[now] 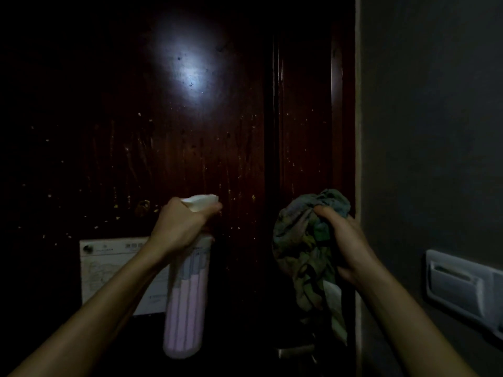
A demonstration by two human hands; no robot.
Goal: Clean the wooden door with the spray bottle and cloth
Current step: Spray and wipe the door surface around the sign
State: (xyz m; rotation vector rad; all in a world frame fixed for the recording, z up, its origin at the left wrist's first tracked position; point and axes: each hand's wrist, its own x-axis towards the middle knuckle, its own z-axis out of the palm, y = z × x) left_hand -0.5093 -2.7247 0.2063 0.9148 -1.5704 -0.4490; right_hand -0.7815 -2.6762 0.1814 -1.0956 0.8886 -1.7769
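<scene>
head view shows the left hand (179,227) wrapped around the spray bottle (187,292), near the wooden door (163,148). right hand (345,240) squeezes the cloth (302,240).

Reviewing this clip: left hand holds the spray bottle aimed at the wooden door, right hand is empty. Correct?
Not quite. The head view shows the right hand gripping a bunched cloth, not empty. The rest stands: the left hand holds the spray bottle aimed at the wooden door.

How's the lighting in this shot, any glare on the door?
Head view: very dim overall; one bright glare spot reflects off the upper wooden door; the corners fall to black; the spray bottle and cloth stay visible but murky.
</scene>
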